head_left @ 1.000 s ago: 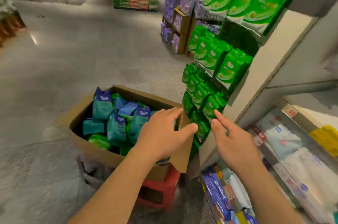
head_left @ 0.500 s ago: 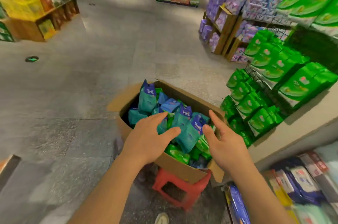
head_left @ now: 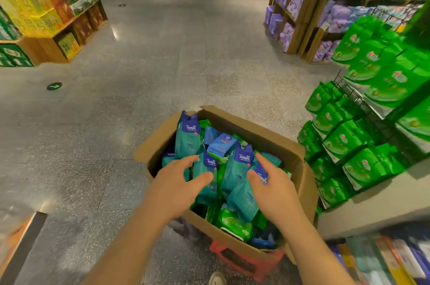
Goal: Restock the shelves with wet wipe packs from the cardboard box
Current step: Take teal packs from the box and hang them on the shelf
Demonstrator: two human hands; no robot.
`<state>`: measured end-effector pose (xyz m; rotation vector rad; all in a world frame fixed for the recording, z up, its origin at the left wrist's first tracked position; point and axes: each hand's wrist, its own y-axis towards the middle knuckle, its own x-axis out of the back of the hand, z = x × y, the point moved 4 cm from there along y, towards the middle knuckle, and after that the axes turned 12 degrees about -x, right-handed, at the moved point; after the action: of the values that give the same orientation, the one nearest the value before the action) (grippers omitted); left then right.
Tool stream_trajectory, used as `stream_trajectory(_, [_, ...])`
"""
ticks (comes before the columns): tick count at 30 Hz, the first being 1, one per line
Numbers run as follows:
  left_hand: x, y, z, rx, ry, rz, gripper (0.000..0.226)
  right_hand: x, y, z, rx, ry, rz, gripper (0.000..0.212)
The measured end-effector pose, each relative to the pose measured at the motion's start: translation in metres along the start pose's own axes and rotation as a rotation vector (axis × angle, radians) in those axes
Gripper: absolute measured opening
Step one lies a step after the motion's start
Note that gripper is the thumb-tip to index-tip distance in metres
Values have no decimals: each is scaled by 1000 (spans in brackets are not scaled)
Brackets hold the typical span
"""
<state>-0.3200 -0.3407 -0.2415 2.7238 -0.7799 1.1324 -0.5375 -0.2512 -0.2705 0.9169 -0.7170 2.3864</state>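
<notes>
Both hands reach into the box (head_left: 274, 140) at lower centre of the frame, which rests on a red stool (head_left: 246, 259). The left hand (head_left: 173, 188) hovers with fingers spread and relaxed, holding nothing, just left of two upright teal packs (head_left: 235, 175) whose long axes run up the frame. The right hand (head_left: 271, 188) curls its thumb and fingers around a pack's blue top; it looks the nearer to a lift. Green packs (head_left: 232, 223) lie beneath. The shelves (head_left: 363, 201) stand to the right, with nothing between.
</notes>
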Motion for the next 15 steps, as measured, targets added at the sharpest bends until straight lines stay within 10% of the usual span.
stream_trajectory(15, [-48, 71, 51, 156, -133, 152, 35, -90, 74, -74, -563, 80, 67, 61])
